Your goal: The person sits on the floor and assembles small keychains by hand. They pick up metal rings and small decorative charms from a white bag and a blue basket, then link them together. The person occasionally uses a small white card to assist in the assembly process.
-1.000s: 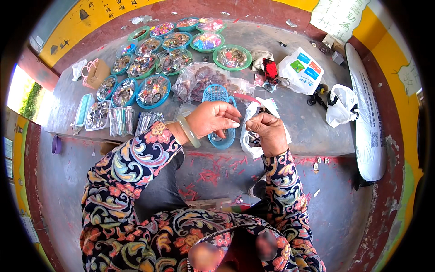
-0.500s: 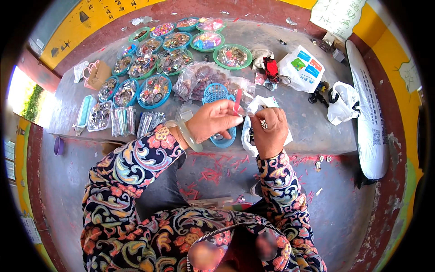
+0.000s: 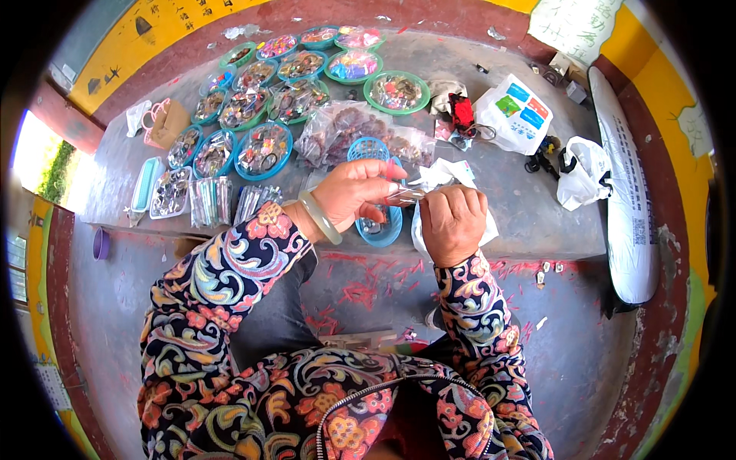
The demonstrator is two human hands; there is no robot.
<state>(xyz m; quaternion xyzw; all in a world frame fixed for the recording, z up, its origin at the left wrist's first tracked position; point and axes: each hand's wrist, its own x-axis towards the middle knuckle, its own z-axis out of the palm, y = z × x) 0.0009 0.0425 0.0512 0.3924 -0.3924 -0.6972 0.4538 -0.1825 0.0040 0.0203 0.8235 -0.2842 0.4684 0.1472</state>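
A small clear plastic packet [image 3: 405, 196] is stretched between my two hands above the near edge of the raised grey platform. The thumb and fingers of my left hand [image 3: 354, 196] pinch its left end; what lies inside is too small to name. My right hand [image 3: 454, 227] is closed, knuckles up, at the packet's right end. Partly behind my left hand stands a blue plastic basket [image 3: 383, 234] with small shiny pieces in it. Just beyond my right hand lies a white plastic bag [image 3: 443, 173], partly covered by the hand.
Several round baskets of small trinkets, such as this green one [image 3: 396, 93], crowd the platform's left and back. Clear bags [image 3: 337, 134] of dark reddish pieces lie mid-platform. White shopping bags [image 3: 515, 115] stand to the right. Red scraps [image 3: 359, 293] litter the lower floor.
The red strip that stuck up by my left fingertips no longer shows. My right hand has turned knuckles up, and the clear packet now spans the space between both hands.
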